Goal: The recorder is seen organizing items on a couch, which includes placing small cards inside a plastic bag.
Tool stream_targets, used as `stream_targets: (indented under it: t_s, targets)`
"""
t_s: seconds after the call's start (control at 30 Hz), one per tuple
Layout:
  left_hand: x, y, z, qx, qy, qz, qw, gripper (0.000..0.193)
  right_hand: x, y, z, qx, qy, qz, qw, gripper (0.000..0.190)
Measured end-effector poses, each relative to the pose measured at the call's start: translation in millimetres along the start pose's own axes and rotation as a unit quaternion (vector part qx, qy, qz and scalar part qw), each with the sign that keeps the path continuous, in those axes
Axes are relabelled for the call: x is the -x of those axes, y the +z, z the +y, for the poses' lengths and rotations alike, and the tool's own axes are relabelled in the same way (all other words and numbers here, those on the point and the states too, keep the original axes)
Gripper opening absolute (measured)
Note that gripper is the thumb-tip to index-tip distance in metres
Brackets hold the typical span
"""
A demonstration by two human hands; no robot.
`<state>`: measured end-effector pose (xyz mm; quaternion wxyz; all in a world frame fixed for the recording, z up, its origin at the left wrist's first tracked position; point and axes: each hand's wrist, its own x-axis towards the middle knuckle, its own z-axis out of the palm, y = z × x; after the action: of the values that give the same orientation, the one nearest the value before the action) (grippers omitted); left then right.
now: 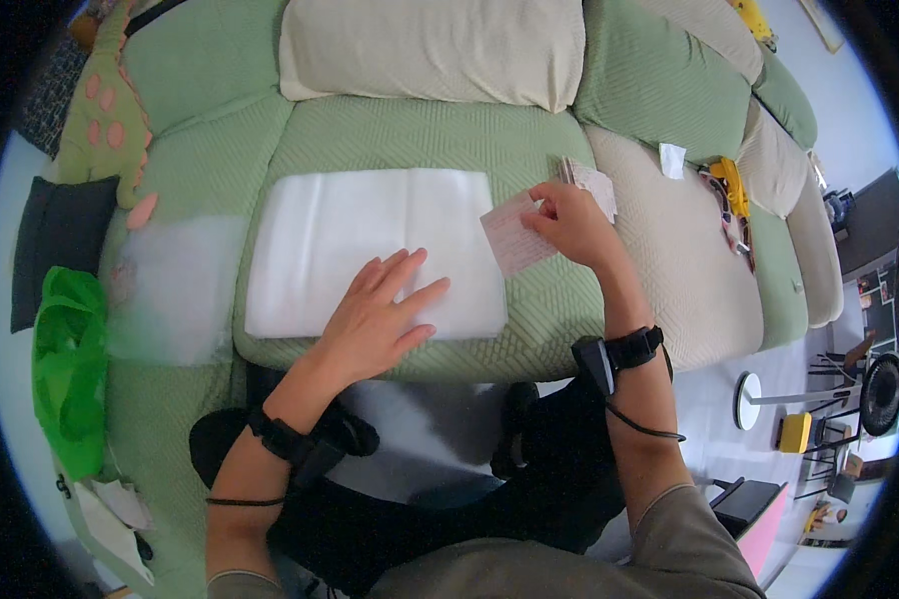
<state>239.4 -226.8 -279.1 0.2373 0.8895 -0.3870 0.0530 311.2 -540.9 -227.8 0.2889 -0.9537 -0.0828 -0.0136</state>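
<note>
A stack of white translucent sheets or bags (359,224) lies flat on the green sofa seat in front of me. My left hand (378,311) rests on its lower right part, fingers spread and holding nothing. Between thumb and fingers, my right hand (573,221) pinches a pale pink paper slip (513,232) that bears writing. The slip's left edge is at the right side of the white stack; whether they touch I cannot tell. Just behind my right hand sits a pile of similar slips (595,187), partly hidden by the hand.
To the left lie a translucent plastic bag (183,292), a bright green bag (67,374) and a dark cushion (64,251). A plush dinosaur (105,112) leans at the back left. On the right are a white paper piece (672,161) and a yellow item (733,187).
</note>
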Motion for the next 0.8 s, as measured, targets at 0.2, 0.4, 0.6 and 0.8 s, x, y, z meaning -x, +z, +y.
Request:
stream_targets:
  t_s: [0.2,0.4,0.6,0.8]
  targets:
    - [-9.6,3.0,13.9,-0.018,-0.015,-0.06,0.998,0.054,-2.3,-1.3,14.7,-0.047,0.038,-0.1,0.993,0.036]
    - [-8.3,9.7,9.8,-0.018,-0.007,-0.038,0.999,0.05,-5.6,8.6,9.2,-0.026,-0.004,-0.102,0.994,0.039]
    - [-8.2,18.5,1.2,0.066,-0.041,0.027,0.997,0.05,-14.6,34.8,-4.0,-0.091,-0.005,-0.091,0.992,0.031]
    - [-8.6,20.8,-1.7,0.121,-0.079,0.04,0.989,0.049,-21.0,71.5,5.4,-0.204,0.039,-0.075,0.975,0.021]
